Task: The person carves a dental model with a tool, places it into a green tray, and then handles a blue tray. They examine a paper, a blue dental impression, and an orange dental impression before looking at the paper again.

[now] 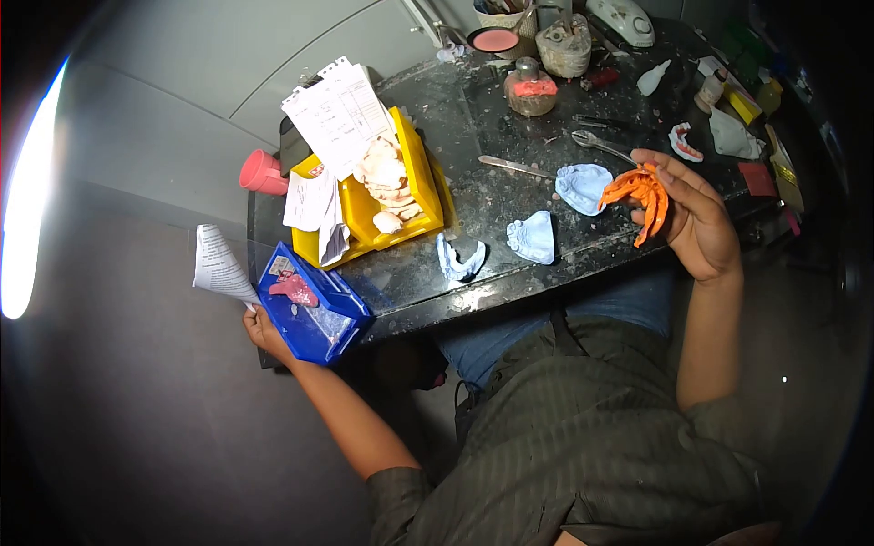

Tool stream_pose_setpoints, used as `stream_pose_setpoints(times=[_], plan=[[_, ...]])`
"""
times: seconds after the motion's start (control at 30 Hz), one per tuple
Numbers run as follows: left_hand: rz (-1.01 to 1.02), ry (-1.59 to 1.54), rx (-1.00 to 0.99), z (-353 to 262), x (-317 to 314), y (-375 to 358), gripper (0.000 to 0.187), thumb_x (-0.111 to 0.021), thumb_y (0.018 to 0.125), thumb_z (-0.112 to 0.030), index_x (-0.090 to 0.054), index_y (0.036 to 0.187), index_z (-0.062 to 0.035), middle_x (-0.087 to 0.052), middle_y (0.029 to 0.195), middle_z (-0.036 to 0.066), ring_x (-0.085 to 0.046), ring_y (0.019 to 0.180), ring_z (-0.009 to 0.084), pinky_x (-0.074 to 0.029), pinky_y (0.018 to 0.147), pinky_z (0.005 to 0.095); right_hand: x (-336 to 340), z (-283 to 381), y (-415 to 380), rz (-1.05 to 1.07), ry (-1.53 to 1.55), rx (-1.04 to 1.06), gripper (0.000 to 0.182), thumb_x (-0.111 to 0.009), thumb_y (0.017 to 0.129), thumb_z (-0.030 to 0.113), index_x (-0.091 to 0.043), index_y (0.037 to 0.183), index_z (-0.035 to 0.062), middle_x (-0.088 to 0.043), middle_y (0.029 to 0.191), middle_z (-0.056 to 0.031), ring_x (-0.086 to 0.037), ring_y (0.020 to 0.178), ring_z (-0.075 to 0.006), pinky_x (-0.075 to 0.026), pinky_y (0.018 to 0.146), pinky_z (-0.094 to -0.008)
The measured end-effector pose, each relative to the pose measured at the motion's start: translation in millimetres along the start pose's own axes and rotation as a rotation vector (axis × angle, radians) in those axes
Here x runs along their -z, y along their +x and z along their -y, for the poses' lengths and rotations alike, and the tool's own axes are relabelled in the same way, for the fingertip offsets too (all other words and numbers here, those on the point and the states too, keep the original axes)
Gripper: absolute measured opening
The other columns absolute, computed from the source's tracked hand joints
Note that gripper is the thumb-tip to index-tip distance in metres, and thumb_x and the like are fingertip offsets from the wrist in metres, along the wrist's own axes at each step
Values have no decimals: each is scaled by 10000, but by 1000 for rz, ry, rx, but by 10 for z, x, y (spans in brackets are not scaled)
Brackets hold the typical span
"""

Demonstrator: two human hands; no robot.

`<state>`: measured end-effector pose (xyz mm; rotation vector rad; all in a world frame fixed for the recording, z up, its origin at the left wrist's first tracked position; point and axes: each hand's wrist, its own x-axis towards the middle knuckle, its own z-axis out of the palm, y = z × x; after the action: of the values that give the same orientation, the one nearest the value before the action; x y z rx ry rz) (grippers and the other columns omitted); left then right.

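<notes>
My right hand (696,214) holds an orange moulded piece (640,198) between thumb and fingers, over the right part of the black table. Just left of it lies a pale blue dental cast (584,187); a second cast (532,237) and a U-shaped blue piece (460,258) lie nearer the table's front edge. At the table's left corner, my left hand (266,335) is closed at the outer side of a blue bin (335,341), next to a printed paper (221,264). Inside the bin is a pink piece (294,289). The fingertips of my left hand are partly hidden.
A yellow bin (419,173) with casts and papers (337,116) stands on the left, beside a pink cup (263,173). Behind are a glass burner (530,88), a metal knife (514,167), pliers (601,142) and a white bottle (653,78). The table's front edge (437,320) runs before my body.
</notes>
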<state>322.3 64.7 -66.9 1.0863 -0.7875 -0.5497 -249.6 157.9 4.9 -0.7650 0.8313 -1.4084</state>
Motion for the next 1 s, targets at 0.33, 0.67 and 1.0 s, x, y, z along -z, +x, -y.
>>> stream_pose_setpoints(times=[0.33, 0.67, 1.0], plan=[[3, 12, -3, -18, -8, -9, 205, -584, 1014, -206, -528, 1040, -10, -654, 941, 149, -698, 775, 222, -618, 705, 369, -44, -49, 47, 17, -5, -17, 368, -513, 1028, 138, -523, 1332, -70, -634, 1216, -147, -669, 1063, -175, -621, 846, -355], [10, 81, -29, -10, 32, 15, 176, -566, 1023, -193, -542, 1008, -19, -643, 906, 113, -674, 750, 187, -594, 688, 333, -219, -117, 30, -15, -18, -45, 357, -509, 1028, 132, -525, 1323, -70, -645, 1177, -141, -676, 1056, -188, -619, 858, -372], [8, 37, 14, -51, -28, -13, 178, -563, 969, -132, -534, 1088, -3, -646, 1011, 188, -699, 831, 267, -615, 745, 395, -279, -141, 24, 2, -7, -115, 373, -503, 1026, 126, -490, 1341, -74, -671, 1126, -171, -726, 922, -200, -627, 820, -343]])
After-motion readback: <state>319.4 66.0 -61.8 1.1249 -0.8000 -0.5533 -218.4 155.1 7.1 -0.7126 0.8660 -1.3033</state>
